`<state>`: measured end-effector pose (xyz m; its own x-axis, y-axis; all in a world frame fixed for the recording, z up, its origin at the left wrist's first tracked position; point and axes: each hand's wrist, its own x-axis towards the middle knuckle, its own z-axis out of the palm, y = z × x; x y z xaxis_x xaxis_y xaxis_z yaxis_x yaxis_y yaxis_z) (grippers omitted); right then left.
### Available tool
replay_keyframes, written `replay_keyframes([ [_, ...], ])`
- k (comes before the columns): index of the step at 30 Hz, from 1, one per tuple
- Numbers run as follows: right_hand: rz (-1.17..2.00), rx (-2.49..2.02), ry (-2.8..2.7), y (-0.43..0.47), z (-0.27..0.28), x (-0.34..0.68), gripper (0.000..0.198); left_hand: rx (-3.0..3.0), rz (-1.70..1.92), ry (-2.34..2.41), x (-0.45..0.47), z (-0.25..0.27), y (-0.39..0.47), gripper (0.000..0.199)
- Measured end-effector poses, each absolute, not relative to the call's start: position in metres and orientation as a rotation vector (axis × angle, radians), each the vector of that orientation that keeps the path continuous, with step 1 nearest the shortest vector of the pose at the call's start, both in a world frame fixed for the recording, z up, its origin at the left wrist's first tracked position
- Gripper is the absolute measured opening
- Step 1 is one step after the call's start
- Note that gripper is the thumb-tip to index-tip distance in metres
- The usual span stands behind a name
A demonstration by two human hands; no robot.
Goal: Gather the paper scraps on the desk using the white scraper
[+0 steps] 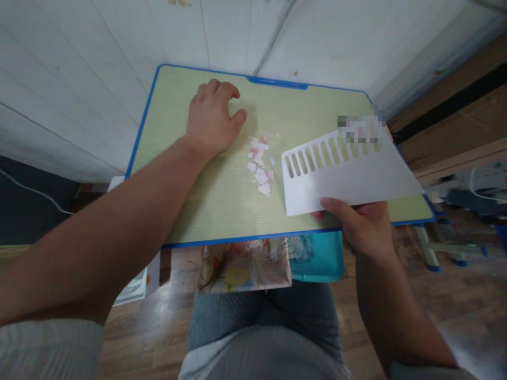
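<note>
The blue-edged surface (222, 208) bears paper scraps (262, 176) loosely clustered but not yet lifted, the left hand (214, 113) beyond them leftward, its half-curled grip empty, the right hand (366, 224) pinching a slotted white card (348, 179) to their right.

A white wall (119, 42) of panelled boards is standing behind the table, its narrow seams running up and down, with a few brownish marks showing. A grey cable (274, 38) is slanting down it towards the table's far edge. The table (166, 105) is showing a pale yellow-green, wood-grained top, and a blue rim (139, 120) is framing it. On the left, a white cord (39, 196) is crossing a dark panel (27, 211). On the right, a black band (455, 103) is running along a brown structure (455, 124), and pale legs (428, 248) with blue feet are resting on the floor. Soft light is gleaming on the wood-patterned floor (130, 332).
</note>
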<state>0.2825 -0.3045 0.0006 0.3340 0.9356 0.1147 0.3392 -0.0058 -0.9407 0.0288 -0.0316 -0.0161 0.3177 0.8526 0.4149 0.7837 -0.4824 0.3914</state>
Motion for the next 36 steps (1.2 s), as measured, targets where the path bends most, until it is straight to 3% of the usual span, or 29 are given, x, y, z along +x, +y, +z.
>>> replay_keyframes([
  [6,0.776,-1.486,-1.231,-0.313,0.0,0.269,0.018,2.42,0.951,1.512,0.028,-0.018,-0.027,0.037],
  [12,0.518,-1.45,-1.145,-0.307,-0.007,0.274,0.025,2.384,0.989,1.504,0.025,-0.025,-0.017,0.038],
  [31,0.632,-1.486,-1.155,-0.334,-0.011,0.27,0.014,2.462,1.039,1.508,0.031,-0.027,-0.02,0.041],
  [36,0.661,-1.416,-1.206,-0.311,-0.003,0.261,0.025,2.403,0.947,1.524,0.032,-0.018,-0.029,0.038],
])
